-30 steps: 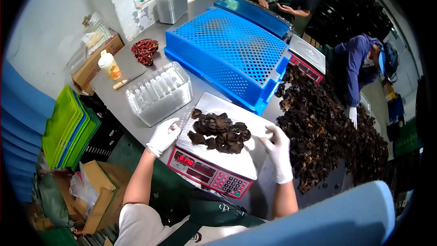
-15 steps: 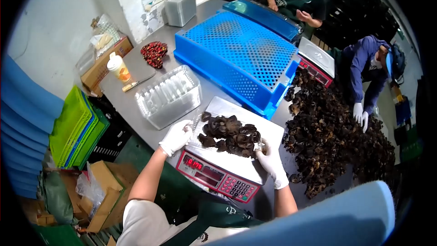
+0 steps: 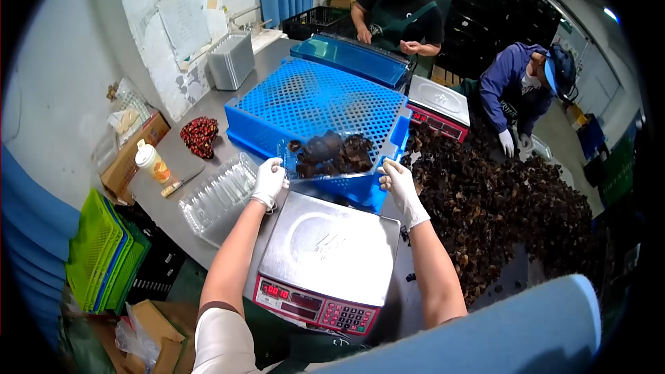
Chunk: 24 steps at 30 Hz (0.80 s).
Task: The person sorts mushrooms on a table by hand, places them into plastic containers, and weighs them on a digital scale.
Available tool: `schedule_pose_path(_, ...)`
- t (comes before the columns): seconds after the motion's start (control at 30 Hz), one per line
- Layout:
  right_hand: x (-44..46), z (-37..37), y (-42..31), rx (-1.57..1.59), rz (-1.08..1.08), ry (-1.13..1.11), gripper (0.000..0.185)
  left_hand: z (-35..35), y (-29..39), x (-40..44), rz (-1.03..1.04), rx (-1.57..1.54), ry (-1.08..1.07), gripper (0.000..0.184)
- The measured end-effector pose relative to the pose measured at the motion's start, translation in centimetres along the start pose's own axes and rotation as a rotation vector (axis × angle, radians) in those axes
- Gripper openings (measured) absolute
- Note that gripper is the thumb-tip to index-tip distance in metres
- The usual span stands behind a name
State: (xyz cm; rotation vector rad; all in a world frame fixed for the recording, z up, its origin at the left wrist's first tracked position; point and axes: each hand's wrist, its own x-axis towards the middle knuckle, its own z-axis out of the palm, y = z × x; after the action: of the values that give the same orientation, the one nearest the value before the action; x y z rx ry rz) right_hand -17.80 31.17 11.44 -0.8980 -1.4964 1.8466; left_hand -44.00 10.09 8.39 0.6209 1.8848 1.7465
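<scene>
A clear plastic tray [image 3: 285, 156] of dark, curled wood ear mushrooms [image 3: 336, 154] is held up over the near edge of an upturned blue crate [image 3: 315, 93]. My gloved left hand [image 3: 269, 181] is closed on its left end, and my gloved right hand [image 3: 400, 190] pinches the right end. Just below and nearer to me, the scale [image 3: 332, 246] has a bare metal plate and lit red digits. Left of it lies a stack of clear trays [image 3: 220, 197]. A large heap of the same mushrooms [image 3: 485, 208] spreads to the right.
A second scale [image 3: 440, 104] stands behind the heap, where a co-worker in purple [image 3: 516, 90] reaches in. Another person [image 3: 402, 21] stands at the back. A cup [image 3: 154, 164], a knife [image 3: 181, 184] and a red bundle [image 3: 199, 137] lie left.
Both hands have lifted the filled tray off the scale and carried it forward over the blue crate's near edge. The scale's plate is now bare, and the view has shifted.
</scene>
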Motion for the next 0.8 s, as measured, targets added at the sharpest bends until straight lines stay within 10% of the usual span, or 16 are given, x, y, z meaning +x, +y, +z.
schedule_pose_path(0.23,-3.6,-1.0,0.2,0.123,0.057,-0.069,0.036,2.9,1.0,7.4,-0.032,-0.286,0.086,0.05)
schedule_pose_path(0.5,-13.0,-15.3,2.5,-0.109,-0.105,0.149,0.027,-7.2,5.8,-5.8,0.485,0.772,-0.001,0.022)
schedule_pose_path(0.67,-18.9,-24.6,7.3,-0.761,-0.295,0.637,0.02,-15.7,0.8,-12.3,0.578,1.159,-0.024,0.016)
schedule_pose_path(0.8,-22.9,-20.8,9.0,-1.363,-0.345,0.467,0.04,-18.6,-2.1,-11.9,0.458,0.965,0.062,0.01)
